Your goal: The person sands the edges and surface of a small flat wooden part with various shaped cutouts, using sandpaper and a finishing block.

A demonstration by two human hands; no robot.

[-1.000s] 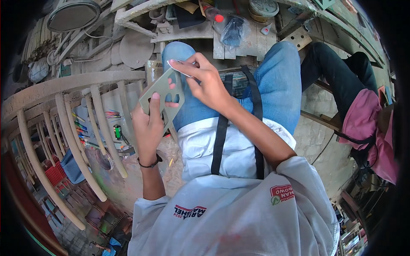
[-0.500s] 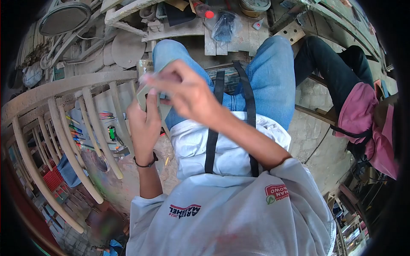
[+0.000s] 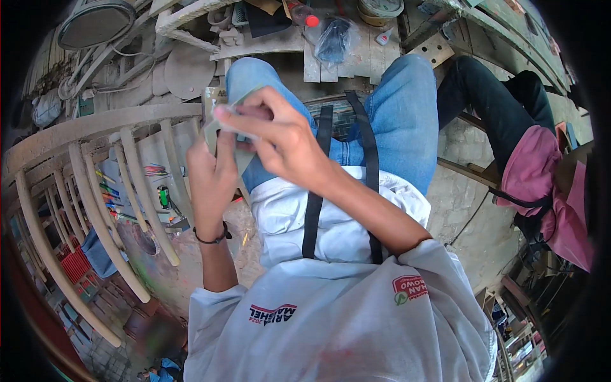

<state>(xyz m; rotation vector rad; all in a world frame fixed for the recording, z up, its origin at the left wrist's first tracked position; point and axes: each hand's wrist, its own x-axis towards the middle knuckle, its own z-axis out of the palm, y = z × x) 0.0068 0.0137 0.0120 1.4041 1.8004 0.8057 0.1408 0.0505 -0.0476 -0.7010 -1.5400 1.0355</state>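
My left hand (image 3: 213,169) is closed on a flat grey-green piece (image 3: 210,136), its thumb pointing up along the near side. My right hand (image 3: 286,137) reaches across from the right with fingers bent, gripping a thin pale-green sheet (image 3: 247,94) whose edge shows beyond the knuckles. The fingertips of both hands meet over the grey-green piece, partly hiding it. I cannot tell whether the sheet and the piece are joined. Just beyond lies a brownish box-like item (image 3: 215,95) with printed letters, beside my left knee.
A curved wooden frame with slats (image 3: 95,137) stands at left. Ahead is a low wooden bench (image 3: 347,71) bearing a dark plastic bag (image 3: 335,41) and a red-capped bottle (image 3: 310,20). At right sits another person in pink clothing (image 3: 531,165).
My right hand's fingers have shifted slightly at the pale-green sheet, which shows more plainly. My left hand has moved a little left and tilted.
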